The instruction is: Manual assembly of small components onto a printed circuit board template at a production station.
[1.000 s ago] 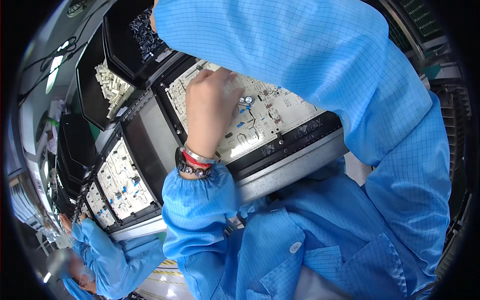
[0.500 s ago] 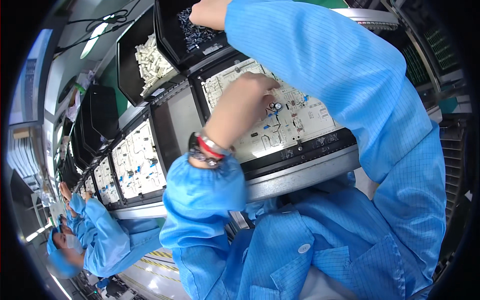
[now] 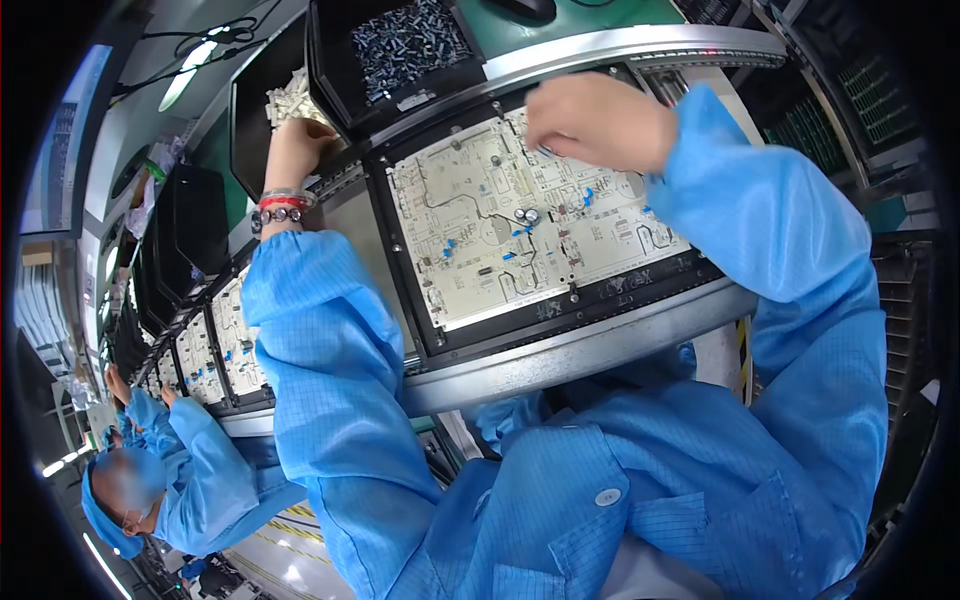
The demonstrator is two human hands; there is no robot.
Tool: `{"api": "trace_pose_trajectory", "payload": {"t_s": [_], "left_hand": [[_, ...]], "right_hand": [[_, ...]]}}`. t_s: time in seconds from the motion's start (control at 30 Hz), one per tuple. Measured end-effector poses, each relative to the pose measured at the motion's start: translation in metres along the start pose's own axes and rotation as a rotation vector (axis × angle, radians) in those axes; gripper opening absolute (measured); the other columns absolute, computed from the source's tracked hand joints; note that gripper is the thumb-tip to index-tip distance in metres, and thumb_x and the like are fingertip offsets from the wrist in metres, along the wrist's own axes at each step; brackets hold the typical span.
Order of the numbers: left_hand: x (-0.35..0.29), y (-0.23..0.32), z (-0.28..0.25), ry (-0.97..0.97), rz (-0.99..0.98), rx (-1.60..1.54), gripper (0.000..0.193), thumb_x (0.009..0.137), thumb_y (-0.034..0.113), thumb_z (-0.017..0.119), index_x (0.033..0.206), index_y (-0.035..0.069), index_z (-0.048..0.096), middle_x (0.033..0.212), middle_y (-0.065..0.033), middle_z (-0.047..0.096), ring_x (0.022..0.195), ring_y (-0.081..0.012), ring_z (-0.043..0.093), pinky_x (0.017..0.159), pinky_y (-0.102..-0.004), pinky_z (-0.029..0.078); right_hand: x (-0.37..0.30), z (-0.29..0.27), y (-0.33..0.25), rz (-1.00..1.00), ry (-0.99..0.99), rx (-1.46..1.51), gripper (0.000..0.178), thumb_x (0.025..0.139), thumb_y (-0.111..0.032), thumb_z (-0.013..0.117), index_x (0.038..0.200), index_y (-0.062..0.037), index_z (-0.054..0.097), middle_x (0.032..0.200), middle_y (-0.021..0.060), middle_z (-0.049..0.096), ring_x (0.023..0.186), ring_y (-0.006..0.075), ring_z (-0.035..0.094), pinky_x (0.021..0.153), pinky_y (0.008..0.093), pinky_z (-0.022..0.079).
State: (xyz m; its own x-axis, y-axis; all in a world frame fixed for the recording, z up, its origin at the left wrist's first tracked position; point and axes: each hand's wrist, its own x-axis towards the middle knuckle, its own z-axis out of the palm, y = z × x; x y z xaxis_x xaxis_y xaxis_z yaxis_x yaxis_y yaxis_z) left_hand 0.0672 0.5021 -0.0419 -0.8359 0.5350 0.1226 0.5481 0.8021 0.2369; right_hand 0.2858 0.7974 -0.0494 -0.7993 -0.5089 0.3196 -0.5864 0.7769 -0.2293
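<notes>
A pale printed circuit board (image 3: 470,265) lies in a black frame in front of me, with blue parts and two round capacitors standing on it. My right hand (image 3: 600,122) is over the board's far right part, fingers pinched downward around a small component (image 3: 545,151), mostly hidden by the fingertips. My left hand (image 3: 300,150) reaches into the black bin of white parts (image 3: 290,98) at the far left. Its fingers are curled, and what they hold, if anything, cannot be seen.
A second black bin (image 3: 335,75) holds many small dark blue cylindrical components (image 3: 410,50). A metal rail (image 3: 580,350) runs along the near edge. More framed boards (image 3: 235,335) line up to the left, where a co-worker in blue (image 3: 205,470) sits.
My right hand has come back from the bin of dark blue components to the board. The left hand has moved off the board, leftward into the bin of white parts.
</notes>
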Motion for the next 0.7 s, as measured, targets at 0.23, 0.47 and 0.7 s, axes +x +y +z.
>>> {"api": "trace_pose_trajectory", "payload": {"t_s": [0.23, 0.47, 0.7], "left_hand": [[0.012, 0.000, 0.006, 0.045, 0.065, 0.172, 0.010, 0.069, 0.013, 0.067, 0.076, 0.006, 0.070, 0.065, -0.0122, 0.064, 0.061, -0.0241, 0.063, 0.060, -0.0339, 0.048], [0.010, -0.008, -0.002, 0.166, 0.102, 0.149, 0.018, 0.071, 0.018, 0.067, 0.083, 0.005, 0.069, 0.077, -0.0176, 0.064, 0.075, -0.0333, 0.062, 0.066, -0.0363, 0.049], [-0.046, 0.073, -0.053, 0.374, -0.017, -0.808, 0.023, 0.084, 0.009, 0.058, 0.105, 0.000, 0.063, 0.092, -0.0054, 0.064, 0.077, -0.0093, 0.058, 0.069, -0.0201, 0.045]], "right_hand": [[-0.053, 0.018, 0.003, 0.097, -0.106, 0.170, 0.018, 0.072, -0.002, 0.062, 0.090, -0.0049, 0.066, 0.085, 0.0058, 0.056, 0.086, 0.0227, 0.053, 0.074, 0.0325, 0.046], [-0.065, 0.021, -0.010, 0.174, -0.022, 0.198, 0.024, 0.077, -0.004, 0.060, 0.101, -0.0023, 0.059, 0.092, 0.0101, 0.056, 0.085, 0.0281, 0.055, 0.075, 0.0357, 0.046], [-0.062, 0.022, -0.007, 0.252, -0.157, 0.110, 0.019, 0.078, -0.007, 0.061, 0.096, -0.0029, 0.058, 0.088, 0.0101, 0.057, 0.080, 0.0278, 0.057, 0.072, 0.0339, 0.048]]}}
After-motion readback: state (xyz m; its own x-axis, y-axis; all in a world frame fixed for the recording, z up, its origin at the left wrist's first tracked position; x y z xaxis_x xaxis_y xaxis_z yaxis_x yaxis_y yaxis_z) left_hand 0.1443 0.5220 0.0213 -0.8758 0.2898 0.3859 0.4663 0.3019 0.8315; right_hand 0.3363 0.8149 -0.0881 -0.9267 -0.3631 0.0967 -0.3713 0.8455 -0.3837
